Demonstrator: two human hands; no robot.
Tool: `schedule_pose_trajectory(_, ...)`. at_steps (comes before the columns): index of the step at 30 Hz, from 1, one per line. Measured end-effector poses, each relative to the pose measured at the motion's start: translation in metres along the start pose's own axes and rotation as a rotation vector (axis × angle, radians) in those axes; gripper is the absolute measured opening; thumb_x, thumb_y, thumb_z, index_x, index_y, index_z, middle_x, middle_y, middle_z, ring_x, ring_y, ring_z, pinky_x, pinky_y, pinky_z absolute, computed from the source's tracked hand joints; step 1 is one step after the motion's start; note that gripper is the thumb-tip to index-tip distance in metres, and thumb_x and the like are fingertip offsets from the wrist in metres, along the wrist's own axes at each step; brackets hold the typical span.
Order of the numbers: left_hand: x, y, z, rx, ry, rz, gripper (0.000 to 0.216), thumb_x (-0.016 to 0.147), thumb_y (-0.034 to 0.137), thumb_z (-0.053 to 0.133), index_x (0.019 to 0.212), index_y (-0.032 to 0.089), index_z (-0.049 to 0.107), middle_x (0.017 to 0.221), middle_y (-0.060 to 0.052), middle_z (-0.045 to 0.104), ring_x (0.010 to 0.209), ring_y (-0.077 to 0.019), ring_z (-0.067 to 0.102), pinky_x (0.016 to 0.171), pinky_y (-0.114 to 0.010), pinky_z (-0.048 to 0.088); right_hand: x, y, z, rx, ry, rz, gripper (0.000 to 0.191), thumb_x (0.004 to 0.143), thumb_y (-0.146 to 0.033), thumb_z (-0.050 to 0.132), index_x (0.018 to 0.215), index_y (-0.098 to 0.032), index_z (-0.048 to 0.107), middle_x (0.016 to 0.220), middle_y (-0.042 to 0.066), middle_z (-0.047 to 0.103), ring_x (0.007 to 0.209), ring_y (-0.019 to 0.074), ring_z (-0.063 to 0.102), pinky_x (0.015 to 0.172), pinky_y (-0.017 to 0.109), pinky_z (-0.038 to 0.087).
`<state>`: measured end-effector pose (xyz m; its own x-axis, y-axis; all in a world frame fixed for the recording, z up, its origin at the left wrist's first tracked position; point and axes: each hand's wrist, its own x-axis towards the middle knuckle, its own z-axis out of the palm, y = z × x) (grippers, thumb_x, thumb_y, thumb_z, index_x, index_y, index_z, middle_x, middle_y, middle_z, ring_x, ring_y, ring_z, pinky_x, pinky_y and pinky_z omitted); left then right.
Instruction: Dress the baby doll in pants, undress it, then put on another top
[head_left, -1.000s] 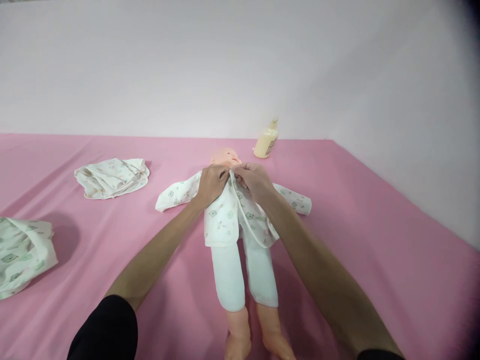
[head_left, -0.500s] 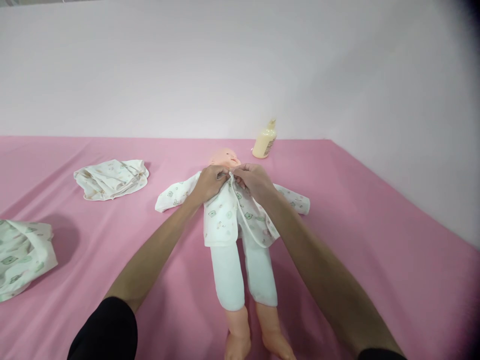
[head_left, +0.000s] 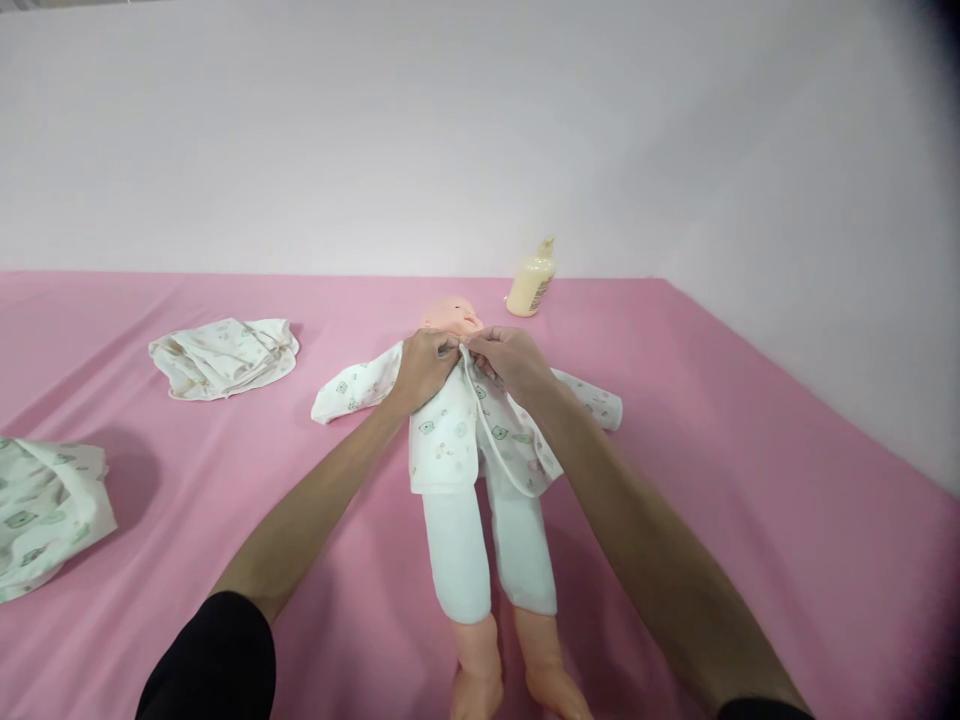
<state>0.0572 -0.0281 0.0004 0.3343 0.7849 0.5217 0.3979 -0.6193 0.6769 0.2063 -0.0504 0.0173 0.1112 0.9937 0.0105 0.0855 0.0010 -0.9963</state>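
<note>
A baby doll (head_left: 451,316) lies on its back with its head away from me and its bare feet toward me. It wears a white printed baby jacket (head_left: 444,440), sleeves spread to both sides and the front hanging apart below the collar. My left hand (head_left: 426,368) pinches the jacket's edge at the neck. Fingertip to fingertip with it, my right hand (head_left: 511,360) pinches the other front edge at the collar. What lies between the fingertips is too small to make out. White padded trousers (head_left: 457,550) cover the doll's legs to below the knee.
A pale yellow pump bottle (head_left: 531,285) stands behind the doll near the wall. Folded printed cloth (head_left: 225,358) lies on the left of the pink sheet (head_left: 720,480), and another printed cloth (head_left: 52,510) lies nearer, cut off by the view's edge. White walls border the back and right.
Hardly anything differs. Both hands keep their pinch at the collar with only slight finger movement, and the whole view has shifted by a few pixels.
</note>
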Motion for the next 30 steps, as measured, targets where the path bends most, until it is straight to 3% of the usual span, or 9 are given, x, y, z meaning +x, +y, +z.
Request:
schedule_pose_trajectory(9, -0.001, 0.007, 0.003, 0.086, 0.033, -0.093, 0.027, 0.085, 0.024, 0.051, 0.061, 0.017, 0.063, 0.069, -0.001, 0.062, 0.072, -0.0144, 0.055, 0.072, -0.025, 0.040, -0.004, 0.002, 0.002, -0.185, 0.085, -0.146, 0.013, 0.074, -0.026, 0.068, 0.069, -0.015, 0.064, 0.054, -0.001, 0.054, 0.046, 0.0081, 0.044, 0.043, 0.022, 0.034)
schedule_pose_trajectory(13, -0.003, 0.007, 0.003, 0.038, 0.059, -0.107, 0.029, 0.086, 0.027, 0.052, 0.061, 0.017, 0.063, 0.069, -0.001, 0.063, 0.071, -0.0141, 0.055, 0.071, -0.025, 0.041, -0.005, 0.002, 0.003, -0.145, 0.066, -0.124, 0.012, 0.074, -0.026, 0.068, 0.072, -0.014, 0.065, 0.055, -0.002, 0.053, 0.048, 0.0079, 0.043, 0.044, 0.022, 0.032)
schedule_pose_trajectory(18, -0.004, 0.007, 0.004, -0.005, 0.087, -0.088, 0.027, 0.086, 0.027, 0.054, 0.064, 0.018, 0.067, 0.074, -0.001, 0.068, 0.079, -0.0156, 0.060, 0.077, -0.026, 0.043, -0.004, 0.003, -0.002, -0.073, 0.003, -0.087, 0.016, 0.073, -0.029, 0.071, 0.075, -0.014, 0.066, 0.056, -0.002, 0.052, 0.047, 0.0074, 0.041, 0.043, 0.022, 0.029)
schedule_pose_trajectory(23, -0.004, 0.005, 0.005, -0.017, 0.098, -0.112, 0.022, 0.084, 0.025, 0.056, 0.072, 0.020, 0.073, 0.088, -0.003, 0.072, 0.097, -0.0191, 0.062, 0.086, -0.029, 0.045, 0.000, 0.009, -0.008, -0.125, -0.043, -0.200, 0.021, 0.072, -0.036, 0.074, 0.078, -0.016, 0.068, 0.062, 0.000, 0.058, 0.055, 0.0095, 0.048, 0.051, 0.023, 0.036)
schedule_pose_trajectory(30, -0.001, -0.001, 0.003, -0.390, -0.041, -0.266, 0.020, 0.081, 0.025, 0.058, 0.087, 0.017, 0.075, 0.089, -0.005, 0.073, 0.085, -0.0174, 0.066, 0.081, -0.029, 0.049, 0.005, 0.015, -0.010, -0.216, -0.046, -0.353, 0.025, 0.076, -0.042, 0.070, 0.081, -0.017, 0.069, 0.077, 0.004, 0.070, 0.068, 0.0151, 0.060, 0.063, 0.027, 0.045)
